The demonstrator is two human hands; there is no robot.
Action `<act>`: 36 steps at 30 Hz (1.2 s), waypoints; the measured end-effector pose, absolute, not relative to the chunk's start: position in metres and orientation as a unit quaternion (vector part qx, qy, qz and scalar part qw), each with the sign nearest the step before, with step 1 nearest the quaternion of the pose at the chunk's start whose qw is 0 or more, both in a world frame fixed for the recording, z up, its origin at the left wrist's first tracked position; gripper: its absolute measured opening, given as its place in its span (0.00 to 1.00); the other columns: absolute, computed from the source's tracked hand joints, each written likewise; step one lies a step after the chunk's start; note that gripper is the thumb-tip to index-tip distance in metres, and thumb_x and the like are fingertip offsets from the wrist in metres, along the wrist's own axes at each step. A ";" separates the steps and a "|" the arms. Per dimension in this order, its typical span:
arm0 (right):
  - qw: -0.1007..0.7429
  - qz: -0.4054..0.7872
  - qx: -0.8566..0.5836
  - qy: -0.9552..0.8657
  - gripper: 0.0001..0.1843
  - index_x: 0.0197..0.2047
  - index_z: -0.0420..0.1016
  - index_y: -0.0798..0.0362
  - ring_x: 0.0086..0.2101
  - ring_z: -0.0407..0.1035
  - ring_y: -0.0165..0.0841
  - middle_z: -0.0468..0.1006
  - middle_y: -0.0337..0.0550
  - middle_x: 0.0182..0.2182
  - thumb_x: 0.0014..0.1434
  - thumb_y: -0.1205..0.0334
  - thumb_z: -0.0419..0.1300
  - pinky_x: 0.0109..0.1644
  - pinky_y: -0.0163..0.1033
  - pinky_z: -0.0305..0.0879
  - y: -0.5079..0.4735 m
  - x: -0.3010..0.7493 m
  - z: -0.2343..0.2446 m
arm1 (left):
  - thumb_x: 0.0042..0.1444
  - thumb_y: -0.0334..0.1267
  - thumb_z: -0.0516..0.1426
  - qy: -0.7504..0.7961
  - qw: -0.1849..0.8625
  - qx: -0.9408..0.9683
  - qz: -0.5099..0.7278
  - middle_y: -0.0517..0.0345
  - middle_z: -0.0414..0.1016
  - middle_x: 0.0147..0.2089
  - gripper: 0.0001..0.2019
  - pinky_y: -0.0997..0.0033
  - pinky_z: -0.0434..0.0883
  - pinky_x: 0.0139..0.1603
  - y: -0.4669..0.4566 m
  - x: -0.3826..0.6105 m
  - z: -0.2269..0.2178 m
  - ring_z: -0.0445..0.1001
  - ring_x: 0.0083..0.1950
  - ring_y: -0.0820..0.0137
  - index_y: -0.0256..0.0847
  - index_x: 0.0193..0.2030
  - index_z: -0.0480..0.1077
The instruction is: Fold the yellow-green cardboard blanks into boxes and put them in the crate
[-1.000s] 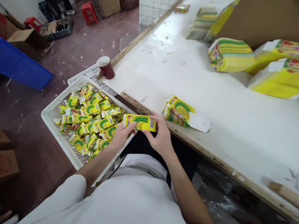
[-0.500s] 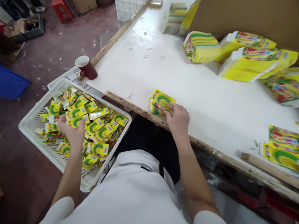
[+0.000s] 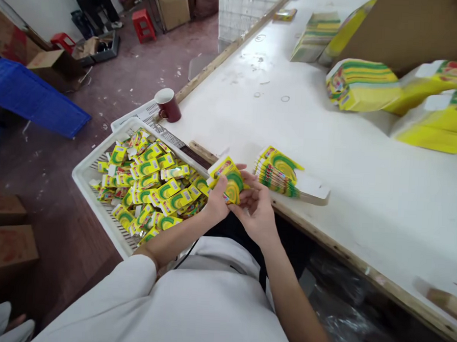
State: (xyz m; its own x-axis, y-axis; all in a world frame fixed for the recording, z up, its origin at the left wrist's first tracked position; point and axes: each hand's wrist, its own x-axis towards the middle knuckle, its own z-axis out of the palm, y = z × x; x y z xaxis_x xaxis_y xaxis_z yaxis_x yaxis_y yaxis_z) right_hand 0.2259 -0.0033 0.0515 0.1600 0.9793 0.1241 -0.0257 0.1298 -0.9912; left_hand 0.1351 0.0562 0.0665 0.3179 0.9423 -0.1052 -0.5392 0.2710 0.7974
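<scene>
Both hands are on a small carton [image 3: 228, 181], yellow with a green swirl, held up in front of the body just off the near edge of the counter [image 3: 351, 162]. The left hand [image 3: 214, 203] comes in from 7 o'clock, its fingers [image 3: 213, 190] clenched around the carton's lower left side. The right hand [image 3: 257, 213] meets it from 4 o'clock, fingers [image 3: 246, 195] grasping the right edge. The carton sits tilted, one white flap poking up at its top left.

Just beside it at 3 o'clock, a fanned stack of flat cartons [image 3: 277, 169] lies on the counter by the wooden edge, white flaps pointing away to the right. At 9 o'clock, close to the left hand, there's a white basket [image 3: 83, 169] below counter height, heaped with finished packets [image 3: 151, 179] in the same yellow and green. Up at 11 o'clock, a dark red mug [image 3: 167, 104] stands at the counter's corner.

Further out at 2 o'clock, well apart from the hands, big yellow bundles [image 3: 361, 85] rest on the counter against a brown cardboard sheet [image 3: 416, 27]. Far at 10 o'clock, a blue crate [image 3: 33, 99] sits on the floor with a red stool [image 3: 144, 23] beyond it.
</scene>
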 end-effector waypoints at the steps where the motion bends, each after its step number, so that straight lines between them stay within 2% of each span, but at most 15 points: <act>1: 0.588 0.450 -0.480 -0.470 0.29 0.57 0.61 0.45 0.35 0.71 0.33 0.71 0.38 0.36 0.55 0.56 0.67 0.39 0.40 0.73 -0.004 0.218 0.050 | 0.51 0.68 0.56 0.307 0.733 0.306 0.524 0.53 0.75 0.38 0.29 0.58 0.74 0.49 0.058 0.138 0.070 0.76 0.50 0.58 0.43 0.44 0.69; 3: 0.586 0.457 -0.479 -0.468 0.26 0.58 0.62 0.45 0.39 0.71 0.34 0.73 0.42 0.41 0.59 0.55 0.64 0.42 0.41 0.73 -0.005 0.209 0.048 | 0.54 0.67 0.54 0.312 0.711 0.271 0.569 0.58 0.70 0.31 0.26 0.61 0.75 0.47 0.062 0.139 0.074 0.77 0.44 0.62 0.43 0.37 0.67; 6: 0.554 0.453 -0.504 -0.484 0.25 0.58 0.65 0.46 0.36 0.70 0.33 0.74 0.43 0.42 0.59 0.55 0.64 0.39 0.40 0.72 -0.004 0.207 0.043 | 0.55 0.64 0.57 0.312 0.692 0.273 0.591 0.62 0.65 0.27 0.23 0.67 0.74 0.46 0.066 0.134 0.071 0.76 0.41 0.67 0.44 0.35 0.66; 9: 0.550 0.406 -0.536 -0.497 0.25 0.57 0.70 0.47 0.33 0.69 0.33 0.76 0.42 0.41 0.57 0.55 0.67 0.38 0.40 0.70 -0.001 0.217 0.041 | 0.48 0.69 0.58 0.310 0.694 0.323 0.563 0.59 0.71 0.34 0.29 0.66 0.74 0.46 0.063 0.128 0.060 0.76 0.44 0.65 0.44 0.41 0.69; 11: 0.560 0.353 -0.557 -0.502 0.20 0.55 0.73 0.47 0.34 0.69 0.33 0.77 0.43 0.41 0.59 0.57 0.65 0.39 0.41 0.69 0.001 0.227 0.042 | 0.45 0.70 0.60 0.312 0.692 0.367 0.538 0.56 0.75 0.40 0.33 0.65 0.74 0.47 0.060 0.124 0.053 0.76 0.47 0.64 0.44 0.46 0.71; 15: 0.570 0.284 -0.565 -0.525 0.06 0.41 0.80 0.49 0.30 0.69 0.33 0.77 0.40 0.31 0.62 0.61 0.62 0.34 0.39 0.67 0.001 0.244 0.052 | 0.48 0.57 0.66 0.379 0.644 0.418 0.517 0.59 0.79 0.35 0.21 0.66 0.74 0.45 0.063 0.107 0.046 0.77 0.38 0.68 0.42 0.39 0.76; 17: 0.562 0.244 -0.568 -0.550 0.04 0.38 0.81 0.48 0.28 0.69 0.32 0.76 0.38 0.28 0.61 0.62 0.63 0.31 0.38 0.66 -0.001 0.251 0.056 | 0.51 0.56 0.65 0.397 0.621 0.478 0.478 0.58 0.81 0.36 0.19 0.64 0.74 0.47 0.070 0.091 0.053 0.79 0.39 0.65 0.41 0.37 0.78; 19: 0.544 0.166 -0.578 -0.585 0.07 0.41 0.82 0.46 0.30 0.70 0.32 0.77 0.39 0.30 0.62 0.65 0.63 0.34 0.39 0.68 -0.002 0.258 0.058 | 0.55 0.58 0.60 0.376 0.592 0.569 0.429 0.52 0.81 0.47 0.23 0.59 0.71 0.56 0.079 0.071 0.068 0.78 0.51 0.59 0.42 0.47 0.77; 22: 0.483 0.006 -0.576 -0.659 0.12 0.44 0.82 0.43 0.34 0.71 0.34 0.79 0.39 0.31 0.63 0.69 0.61 0.43 0.42 0.68 -0.003 0.264 0.058 | 0.51 0.65 0.60 0.336 0.513 0.704 0.359 0.42 0.67 0.67 0.42 0.50 0.60 0.68 0.087 0.051 0.094 0.63 0.69 0.50 0.42 0.66 0.63; 24: 0.450 -0.050 -0.540 -0.710 0.15 0.45 0.81 0.41 0.35 0.71 0.33 0.80 0.37 0.31 0.62 0.72 0.61 0.50 0.44 0.67 -0.004 0.260 0.060 | 0.38 0.64 0.68 0.330 0.452 0.783 0.270 0.37 0.60 0.70 0.55 0.46 0.58 0.69 0.086 0.051 0.105 0.59 0.71 0.45 0.40 0.70 0.55; 26: 0.449 -0.058 -0.510 -0.732 0.19 0.49 0.79 0.39 0.40 0.72 0.34 0.81 0.37 0.35 0.62 0.73 0.61 0.59 0.47 0.63 -0.005 0.254 0.062 | 0.37 0.54 0.72 0.336 0.408 0.831 0.172 0.36 0.64 0.67 0.53 0.47 0.63 0.66 0.080 0.059 0.107 0.65 0.67 0.45 0.39 0.68 0.56; 28: 0.484 -0.038 -0.521 -0.702 0.23 0.57 0.73 0.37 0.52 0.70 0.39 0.80 0.41 0.47 0.61 0.67 0.63 0.67 0.53 0.56 -0.006 0.247 0.063 | 0.46 0.45 0.69 0.365 0.377 0.841 0.133 0.42 0.71 0.60 0.40 0.52 0.70 0.59 0.074 0.070 0.102 0.72 0.60 0.51 0.40 0.65 0.59; 31: 0.569 0.092 -0.570 -0.585 0.40 0.71 0.54 0.42 0.66 0.56 0.48 0.62 0.50 0.67 0.60 0.53 0.65 0.69 0.59 0.53 -0.007 0.243 0.058 | 0.50 0.40 0.65 0.403 0.321 0.840 0.168 0.47 0.73 0.55 0.33 0.56 0.72 0.56 0.067 0.078 0.091 0.75 0.56 0.56 0.41 0.61 0.59; 33: 0.600 0.254 -0.558 -0.514 0.38 0.72 0.51 0.46 0.66 0.56 0.46 0.60 0.51 0.68 0.63 0.48 0.59 0.68 0.56 0.58 -0.006 0.241 0.050 | 0.50 0.41 0.66 0.384 0.301 0.852 0.188 0.46 0.71 0.57 0.36 0.56 0.71 0.57 0.065 0.079 0.085 0.73 0.58 0.55 0.41 0.63 0.56; 36: 0.587 0.454 -0.505 -0.442 0.30 0.67 0.62 0.48 0.61 0.66 0.42 0.70 0.49 0.63 0.67 0.44 0.51 0.64 0.52 0.65 0.000 0.237 0.041 | 0.50 0.42 0.67 0.338 0.306 0.866 0.205 0.45 0.68 0.60 0.41 0.57 0.71 0.58 0.062 0.081 0.080 0.72 0.60 0.55 0.44 0.66 0.51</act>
State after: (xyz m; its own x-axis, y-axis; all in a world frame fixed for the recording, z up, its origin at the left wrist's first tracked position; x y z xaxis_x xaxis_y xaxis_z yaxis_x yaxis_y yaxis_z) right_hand 0.2366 0.0001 0.0415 0.1976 0.9784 0.0601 -0.0869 0.0786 -0.9931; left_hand 0.0807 0.0623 0.0799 0.6874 0.7108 0.1494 0.4596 -0.5850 0.6683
